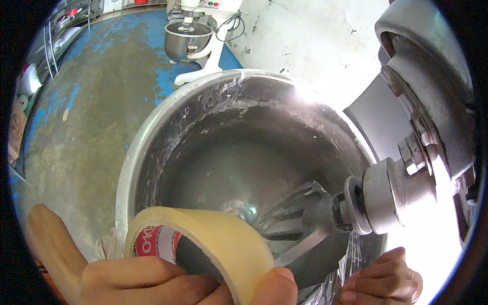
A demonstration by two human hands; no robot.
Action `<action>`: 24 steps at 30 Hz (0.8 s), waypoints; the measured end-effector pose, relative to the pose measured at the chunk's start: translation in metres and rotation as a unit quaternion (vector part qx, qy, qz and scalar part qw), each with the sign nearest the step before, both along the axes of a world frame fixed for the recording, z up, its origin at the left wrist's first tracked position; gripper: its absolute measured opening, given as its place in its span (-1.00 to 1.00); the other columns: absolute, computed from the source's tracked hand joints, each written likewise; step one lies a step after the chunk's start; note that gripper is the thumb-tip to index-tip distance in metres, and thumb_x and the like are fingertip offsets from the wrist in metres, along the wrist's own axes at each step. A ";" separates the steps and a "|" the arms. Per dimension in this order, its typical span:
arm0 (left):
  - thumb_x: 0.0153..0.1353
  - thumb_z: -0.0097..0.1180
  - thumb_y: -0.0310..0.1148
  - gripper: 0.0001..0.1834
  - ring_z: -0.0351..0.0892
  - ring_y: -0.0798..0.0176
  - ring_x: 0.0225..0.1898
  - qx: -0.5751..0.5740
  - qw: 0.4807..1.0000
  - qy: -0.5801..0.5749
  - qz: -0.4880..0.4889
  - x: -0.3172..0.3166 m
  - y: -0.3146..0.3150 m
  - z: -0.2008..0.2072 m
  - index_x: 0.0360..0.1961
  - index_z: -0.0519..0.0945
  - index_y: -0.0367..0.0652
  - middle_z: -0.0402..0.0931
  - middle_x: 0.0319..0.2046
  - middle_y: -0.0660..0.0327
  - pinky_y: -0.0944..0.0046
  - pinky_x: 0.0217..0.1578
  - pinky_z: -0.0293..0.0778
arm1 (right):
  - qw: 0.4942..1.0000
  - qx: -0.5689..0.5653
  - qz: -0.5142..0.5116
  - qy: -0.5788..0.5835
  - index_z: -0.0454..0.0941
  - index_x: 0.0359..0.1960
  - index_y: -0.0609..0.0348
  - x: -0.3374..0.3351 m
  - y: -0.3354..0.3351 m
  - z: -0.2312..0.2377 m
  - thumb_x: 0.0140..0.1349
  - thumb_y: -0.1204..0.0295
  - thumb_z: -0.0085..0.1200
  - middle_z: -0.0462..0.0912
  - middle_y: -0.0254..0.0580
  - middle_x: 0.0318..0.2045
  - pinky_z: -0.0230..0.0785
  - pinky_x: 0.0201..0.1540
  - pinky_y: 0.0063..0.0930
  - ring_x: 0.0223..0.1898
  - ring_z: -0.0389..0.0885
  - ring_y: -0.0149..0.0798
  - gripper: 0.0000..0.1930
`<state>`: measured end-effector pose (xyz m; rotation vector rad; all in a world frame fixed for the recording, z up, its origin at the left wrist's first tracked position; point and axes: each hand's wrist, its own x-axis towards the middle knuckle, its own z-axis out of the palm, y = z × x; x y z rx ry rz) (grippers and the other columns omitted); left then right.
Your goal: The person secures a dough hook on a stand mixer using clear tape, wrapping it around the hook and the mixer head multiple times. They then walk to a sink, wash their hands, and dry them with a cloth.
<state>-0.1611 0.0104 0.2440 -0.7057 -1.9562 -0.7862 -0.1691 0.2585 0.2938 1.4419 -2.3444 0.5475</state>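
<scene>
A person's left hand (132, 284) is closed around a roll of pale yellow tape (239, 239) at the near edge of the scene, in front of the near left part of a large metal mixing bowl (123, 183). Some of the fingers go into the ring, the thumb lies against its near right side, and another finger sticks up apart at the far left. A red and white label (152, 244) shows on the inside of the roll.

The right hand (386, 279) is at the near right, just beside the bowl, with its fingers curled in. Wrinkled clear film (352, 256) lies just to its left; whether the fingers pinch it cannot be told.

A metal beater (317, 218) reaches into the right side of the bowl, tilted, its shaft running up to the mixer head (442, 96) on the right. Whitish smears mark the bowl's inner wall.

Farther off, well apart from the hands, a white mixer (216, 51) with a smaller steel bowl (185, 48) stands on the floor (86, 137), whose blue paint is worn, near a pale, scuffed wall (300, 30).
</scene>
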 end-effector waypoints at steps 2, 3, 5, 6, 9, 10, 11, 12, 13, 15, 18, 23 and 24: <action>0.05 0.33 -0.36 -0.72 0.53 0.37 -0.68 0.036 0.997 -0.061 0.018 0.002 0.007 0.006 -0.30 0.65 -0.38 0.65 -0.57 0.19 0.39 -0.65 0.32 | 1.000 0.008 0.004 -0.005 0.66 -0.34 0.25 0.000 0.002 0.001 0.03 0.54 0.38 0.63 -0.26 -0.48 0.36 -0.43 -0.44 -0.46 0.61 -0.28 -0.83; 0.05 0.33 -0.35 -0.72 0.53 0.38 -0.68 0.029 0.992 -0.117 0.022 0.002 0.009 0.007 -0.30 0.66 -0.37 0.65 -0.57 0.20 0.39 -0.64 0.33 | 1.000 0.013 0.003 -0.013 0.66 -0.34 0.25 0.001 0.002 0.002 0.03 0.55 0.38 0.63 -0.26 -0.47 0.36 -0.43 -0.44 -0.46 0.61 -0.28 -0.83; 0.07 0.32 -0.34 -0.73 0.53 0.38 -0.68 -0.019 0.980 -0.198 0.013 0.003 0.006 0.016 -0.31 0.66 -0.35 0.65 -0.57 0.21 0.39 -0.63 0.33 | 1.000 0.023 0.002 -0.015 0.66 -0.34 0.25 0.002 0.004 0.003 0.01 0.56 0.39 0.64 -0.25 -0.45 0.36 -0.43 -0.44 -0.44 0.62 -0.28 -0.82; 0.07 0.32 -0.33 -0.73 0.53 0.39 -0.68 -0.011 0.984 -0.176 0.019 0.004 0.005 0.017 -0.31 0.66 -0.35 0.65 -0.57 0.22 0.38 -0.62 0.33 | 1.000 0.026 0.003 -0.010 0.66 -0.34 0.25 0.002 0.004 0.003 0.00 0.56 0.40 0.65 -0.24 -0.43 0.37 -0.43 -0.44 -0.44 0.63 -0.28 -0.81; 0.08 0.30 -0.34 -0.77 0.52 0.39 -0.68 0.078 0.993 0.074 0.044 -0.008 0.012 -0.007 -0.33 0.67 -0.32 0.65 -0.58 0.23 0.38 -0.60 0.33 | 1.000 0.024 0.006 -0.003 0.66 -0.34 0.24 0.004 0.005 0.000 -0.05 0.57 0.42 0.67 -0.24 -0.40 0.40 -0.42 -0.41 -0.41 0.66 -0.26 -0.78; 0.07 0.29 -0.36 -0.78 0.51 0.39 -0.69 0.023 0.999 0.030 0.030 0.000 0.004 -0.004 -0.34 0.68 -0.32 0.64 -0.60 0.23 0.38 -0.60 0.33 | 1.000 0.021 0.010 -0.001 0.67 -0.34 0.24 0.005 0.005 -0.002 -0.06 0.58 0.42 0.68 -0.24 -0.39 0.41 -0.41 -0.40 -0.40 0.67 -0.25 -0.77; 0.05 0.28 -0.37 -0.79 0.50 0.39 -0.70 0.019 0.999 0.002 0.027 0.002 0.003 -0.006 -0.35 0.68 -0.32 0.62 -0.62 0.23 0.38 -0.60 0.32 | 1.000 0.020 0.002 -0.005 0.67 -0.34 0.23 0.006 0.006 -0.002 -0.06 0.58 0.42 0.68 -0.25 -0.39 0.43 -0.40 -0.39 -0.39 0.67 -0.25 -0.77; 0.03 0.28 -0.38 -0.79 0.49 0.39 -0.70 0.015 0.999 -0.026 0.025 0.006 0.002 -0.008 -0.36 0.68 -0.32 0.61 -0.64 0.23 0.38 -0.61 0.32 | 1.000 0.018 -0.002 -0.011 0.67 -0.34 0.22 0.007 0.006 -0.004 -0.07 0.59 0.42 0.68 -0.25 -0.39 0.44 -0.40 -0.38 -0.38 0.68 -0.24 -0.77; 0.00 0.27 -0.39 -0.79 0.47 0.39 -0.72 0.060 0.997 -0.036 0.030 0.009 0.006 -0.008 -0.37 0.68 -0.31 0.59 -0.67 0.23 0.37 -0.61 0.30 | 1.000 0.018 -0.010 -0.014 0.67 -0.34 0.21 0.009 0.007 -0.004 -0.07 0.59 0.42 0.68 -0.26 -0.39 0.45 -0.39 -0.37 -0.37 0.69 -0.23 -0.77; -0.07 0.26 -0.40 -0.78 0.42 0.38 -0.74 0.085 0.996 0.001 0.019 0.007 0.004 -0.012 -0.38 0.68 -0.30 0.54 -0.72 0.24 0.36 -0.62 0.28 | 0.999 0.012 -0.025 -0.022 0.68 -0.32 0.18 0.012 0.007 -0.004 -0.03 0.60 0.40 0.68 -0.25 -0.38 0.47 -0.36 -0.37 -0.36 0.70 -0.21 -0.78; -0.17 0.26 -0.38 -0.74 0.35 0.37 -0.78 0.122 0.991 0.059 0.011 0.000 0.002 -0.010 -0.39 0.69 -0.27 0.48 -0.77 0.26 0.33 -0.62 0.25 | 0.999 0.024 -0.014 -0.043 0.66 -0.25 0.17 0.011 0.008 0.000 0.04 0.60 0.36 0.67 -0.21 -0.33 0.47 -0.33 -0.37 -0.34 0.67 -0.19 -0.78; -0.14 0.35 -0.34 -0.59 0.50 0.28 -0.62 -0.024 0.997 -0.069 0.027 0.023 -0.021 0.014 -0.20 0.64 -0.24 0.58 -0.51 0.22 0.28 -0.53 0.40 | 0.997 0.039 0.067 -0.020 0.62 -0.13 0.17 -0.010 0.005 -0.007 0.13 0.59 0.31 0.62 -0.15 -0.29 0.46 -0.30 -0.38 -0.32 0.62 -0.18 -0.74; -0.12 0.37 -0.33 -0.55 0.56 0.25 -0.57 -0.132 0.988 -0.085 0.013 0.026 -0.038 0.020 -0.14 0.63 -0.24 0.62 -0.42 0.20 0.27 -0.51 0.44 | 1.000 0.003 0.025 0.005 0.66 -0.14 0.07 -0.012 0.000 -0.013 0.03 0.56 0.35 0.56 -0.22 -0.42 0.37 -0.42 -0.46 -0.42 0.56 -0.26 -0.68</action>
